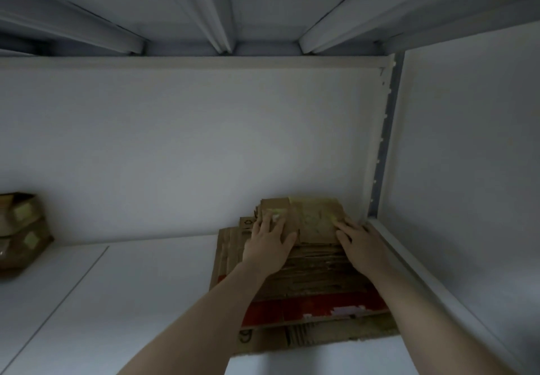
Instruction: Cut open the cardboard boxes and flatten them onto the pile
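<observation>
Where the white shelf (140, 287) runs off to the far left, two taped cardboard boxes (22, 231) sit stacked, not yet cut open by the look of them, and well apart from the work; I judge they wait their turn. Next comes the left hand (267, 247), spread flat with fingers apart, palm pressing on the left part of the top flattened box (314, 222). That piece lies on the pile (306, 281) of flattened cardboard in the shelf's right corner, tucked by the grey upright (385, 141), probably so the wall and post keep the stack square. One red-printed sheet (306, 307) shows low in the pile; the other layers are too many and too dim to count. On the right, the right hand (361, 246) is likewise open and flat, pressing the same piece's right edge. Two hands bearing down together suggests they are squashing it level.
</observation>
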